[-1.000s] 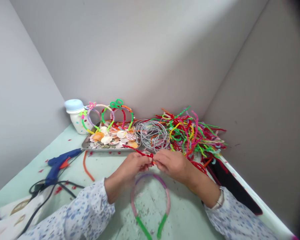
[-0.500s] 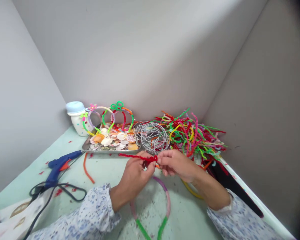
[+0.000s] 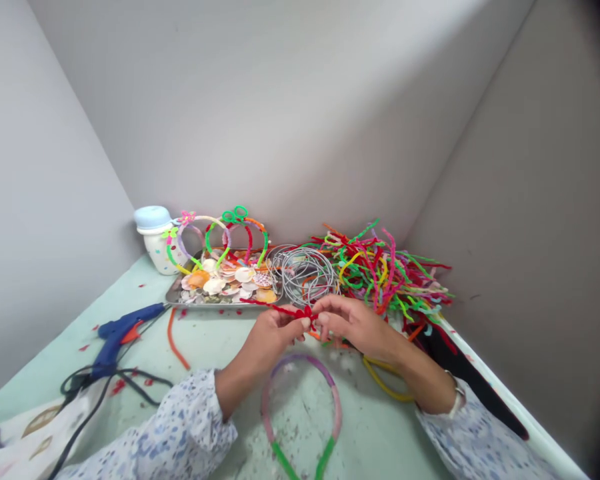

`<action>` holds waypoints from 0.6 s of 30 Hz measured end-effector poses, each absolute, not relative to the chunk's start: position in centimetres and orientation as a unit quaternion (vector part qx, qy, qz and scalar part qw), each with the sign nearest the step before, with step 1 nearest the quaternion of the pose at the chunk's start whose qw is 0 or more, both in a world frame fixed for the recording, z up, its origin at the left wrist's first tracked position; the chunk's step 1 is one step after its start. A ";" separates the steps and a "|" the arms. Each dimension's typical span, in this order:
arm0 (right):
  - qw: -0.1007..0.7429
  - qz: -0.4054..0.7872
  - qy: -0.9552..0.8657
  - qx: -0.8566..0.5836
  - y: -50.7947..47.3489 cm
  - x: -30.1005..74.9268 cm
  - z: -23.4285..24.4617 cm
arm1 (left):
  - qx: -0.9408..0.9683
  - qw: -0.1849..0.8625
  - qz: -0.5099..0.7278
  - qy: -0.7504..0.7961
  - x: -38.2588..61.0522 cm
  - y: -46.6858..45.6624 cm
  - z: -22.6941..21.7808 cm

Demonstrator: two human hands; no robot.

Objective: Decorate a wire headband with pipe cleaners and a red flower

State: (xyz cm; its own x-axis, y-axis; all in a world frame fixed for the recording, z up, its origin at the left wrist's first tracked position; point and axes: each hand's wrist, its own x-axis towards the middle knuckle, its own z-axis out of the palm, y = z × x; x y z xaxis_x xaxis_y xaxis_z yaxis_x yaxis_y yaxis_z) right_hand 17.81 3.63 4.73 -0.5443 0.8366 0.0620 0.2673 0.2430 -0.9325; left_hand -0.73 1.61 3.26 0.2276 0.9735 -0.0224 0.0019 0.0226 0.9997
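Between my two hands is a red pipe cleaner point(image 3: 306, 312), bent into small loops like petals, with a loose tail pointing left. My left hand point(image 3: 274, 333) pinches it from the left with thumb and fingers. From the right, my right hand point(image 3: 351, 325) grips the looped part between thumb and forefinger. Below the hands, a headband point(image 3: 337, 407) wrapped in purple, pink and green lies on the table point(image 3: 230, 393). A yellow pipe cleaner loop point(image 3: 387, 387) rests under my right forearm.
Behind the hands are a metal tray point(image 3: 220, 306) of seashells with wrapped headbands standing in it, a coil of grey wire point(image 3: 307, 275) and a heap of coloured pipe cleaners point(image 3: 385, 273). At left lie a blue glue gun point(image 3: 113, 337), its black cord, and a white lidded jar point(image 3: 160, 248).
Both hands have risen slightly, uncovering the top of the headband. The red pipe cleaner's loops now look more spread out, and its tail sits higher.
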 end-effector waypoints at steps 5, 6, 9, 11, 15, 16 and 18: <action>0.299 0.583 -0.655 -0.375 3.7 17.3 4.3 | 0.591 0.513 0.436 0.444 -0.5 1.0 3.1; 0.298 0.600 -0.641 -0.373 3.7 17.2 4.0 | 0.608 0.506 0.431 0.434 -0.4 0.9 3.0; 0.280 0.658 -0.601 -0.357 4.0 16.9 3.0 | 0.639 0.488 0.424 0.416 -0.4 0.7 2.6; 0.280 0.683 -0.578 -0.348 4.2 16.8 2.4 | 0.633 0.493 0.429 0.414 -0.4 0.7 2.4; 0.329 0.665 -0.564 -0.361 4.3 16.5 2.0 | 0.591 0.535 0.442 0.411 -0.5 1.1 1.8; 0.340 0.656 -0.565 -0.367 4.2 16.4 2.0 | 0.580 0.546 0.442 0.412 -0.5 1.2 1.6; 0.353 0.645 -0.566 -0.373 4.1 16.1 2.0 | 0.556 0.562 0.448 0.418 -0.5 1.4 1.4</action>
